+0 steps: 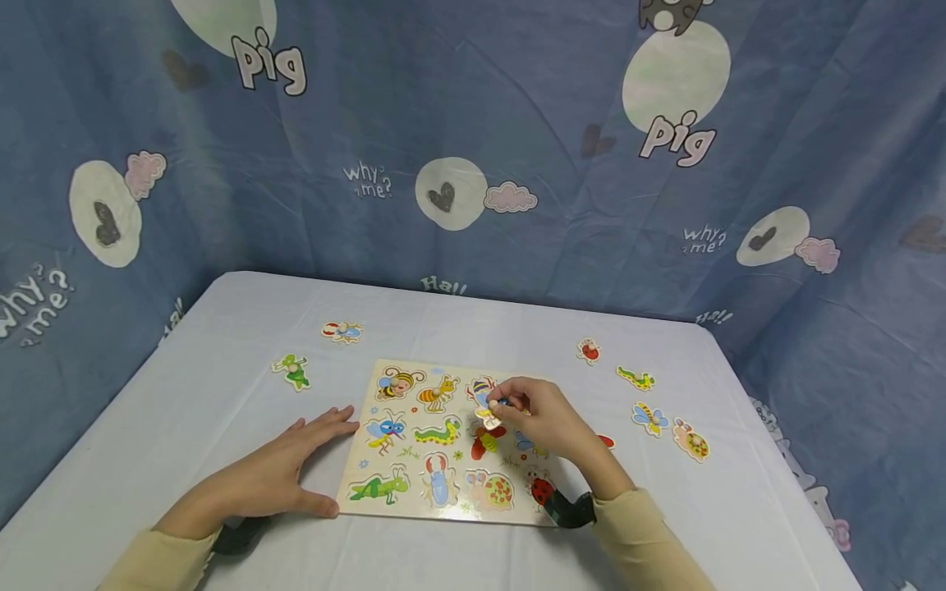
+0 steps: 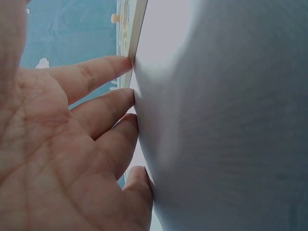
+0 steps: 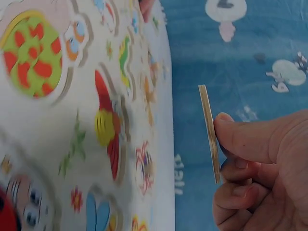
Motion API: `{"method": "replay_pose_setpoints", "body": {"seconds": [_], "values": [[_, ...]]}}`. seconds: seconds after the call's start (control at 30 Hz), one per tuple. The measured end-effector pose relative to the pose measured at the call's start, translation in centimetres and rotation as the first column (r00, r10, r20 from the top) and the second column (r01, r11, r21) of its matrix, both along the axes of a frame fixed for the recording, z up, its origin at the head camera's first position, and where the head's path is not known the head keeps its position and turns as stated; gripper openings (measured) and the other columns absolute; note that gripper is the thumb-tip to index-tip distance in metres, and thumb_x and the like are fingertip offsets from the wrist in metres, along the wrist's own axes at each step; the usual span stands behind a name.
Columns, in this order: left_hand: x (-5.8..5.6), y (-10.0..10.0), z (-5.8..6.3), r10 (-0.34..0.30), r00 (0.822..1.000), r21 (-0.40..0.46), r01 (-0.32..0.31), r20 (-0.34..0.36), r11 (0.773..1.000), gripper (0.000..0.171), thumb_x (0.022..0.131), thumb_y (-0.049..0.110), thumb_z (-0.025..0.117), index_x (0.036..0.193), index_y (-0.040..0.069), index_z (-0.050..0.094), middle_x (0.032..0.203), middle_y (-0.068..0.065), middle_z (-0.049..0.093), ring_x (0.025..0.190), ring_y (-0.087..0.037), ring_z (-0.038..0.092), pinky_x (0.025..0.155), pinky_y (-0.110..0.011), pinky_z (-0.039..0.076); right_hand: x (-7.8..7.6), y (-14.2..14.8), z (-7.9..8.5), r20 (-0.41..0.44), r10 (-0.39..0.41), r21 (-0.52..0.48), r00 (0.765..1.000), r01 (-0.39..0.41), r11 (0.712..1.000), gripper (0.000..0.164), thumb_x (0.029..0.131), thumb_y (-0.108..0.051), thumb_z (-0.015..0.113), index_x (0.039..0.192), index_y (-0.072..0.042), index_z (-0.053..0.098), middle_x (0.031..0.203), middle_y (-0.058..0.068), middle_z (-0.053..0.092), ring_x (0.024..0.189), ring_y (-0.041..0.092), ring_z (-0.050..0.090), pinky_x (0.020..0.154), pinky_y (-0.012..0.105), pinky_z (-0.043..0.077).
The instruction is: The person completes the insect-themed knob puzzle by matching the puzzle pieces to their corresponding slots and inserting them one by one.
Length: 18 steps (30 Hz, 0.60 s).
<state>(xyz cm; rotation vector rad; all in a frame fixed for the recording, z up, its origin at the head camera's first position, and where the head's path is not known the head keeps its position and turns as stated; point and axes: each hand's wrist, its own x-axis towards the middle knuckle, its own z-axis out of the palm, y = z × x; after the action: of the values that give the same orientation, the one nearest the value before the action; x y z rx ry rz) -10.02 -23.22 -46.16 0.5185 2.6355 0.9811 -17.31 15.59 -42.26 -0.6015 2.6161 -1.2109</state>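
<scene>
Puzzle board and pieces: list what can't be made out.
Head view: part of the puzzle board, covered by the right hand.
Head view: most of the red piece, behind the same arm.
Right wrist view: the face of the held piece, turned edge-on.
Left wrist view: puzzle board, cut off by top edge.

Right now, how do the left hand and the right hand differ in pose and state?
The left hand holds nothing, its thumb spread away; the right hand pinches a puzzle piece. The left hand is at the left edge of the board, while the right hand is raised above it. Both hands come from beige sleeves.
</scene>
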Motion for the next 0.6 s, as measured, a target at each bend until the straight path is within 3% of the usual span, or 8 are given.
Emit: {"method": "replay_pose_setpoints", "body": {"seconds": [0.33, 0.6], "values": [[0.0, 0.0, 0.1, 0.0, 1.0, 0.0, 0.0, 0.0, 1.0, 0.108, 0.065, 0.049, 0.099, 0.158, 0.021, 0.051, 0.176, -0.011, 0.034, 0.165, -0.045, 0.024, 0.129, -0.074, 0.014, -0.5, -3.4, 0.1, 0.026, 0.073, 0.021, 0.997, -0.074, 0.997, 0.01, 0.105, -0.018, 0.07, 0.111, -0.015, 0.077, 0.072, -0.004, 0.046, 0.063, 0.009, 0.04, 0.058, 0.02, 0.035], [-0.1, 0.0, 0.0, -0.013, 1.0, -0.005, 0.013, -0.017, 1.0, 0.109, 0.065, 0.051, 0.098, 0.158, 0.02, 0.051, 0.176, -0.013, 0.034, 0.164, -0.046, 0.024, 0.129, -0.075, 0.015, -1.0, -5.7, -0.2, 0.018, 0.169, 0.031, 0.985, -0.17, 0.985, 0.012, 0.107, -0.017, 0.068, 0.113, -0.012, 0.077, 0.071, -0.004, 0.042, 0.064, 0.01, 0.035, 0.062, 0.022, 0.034]]}}
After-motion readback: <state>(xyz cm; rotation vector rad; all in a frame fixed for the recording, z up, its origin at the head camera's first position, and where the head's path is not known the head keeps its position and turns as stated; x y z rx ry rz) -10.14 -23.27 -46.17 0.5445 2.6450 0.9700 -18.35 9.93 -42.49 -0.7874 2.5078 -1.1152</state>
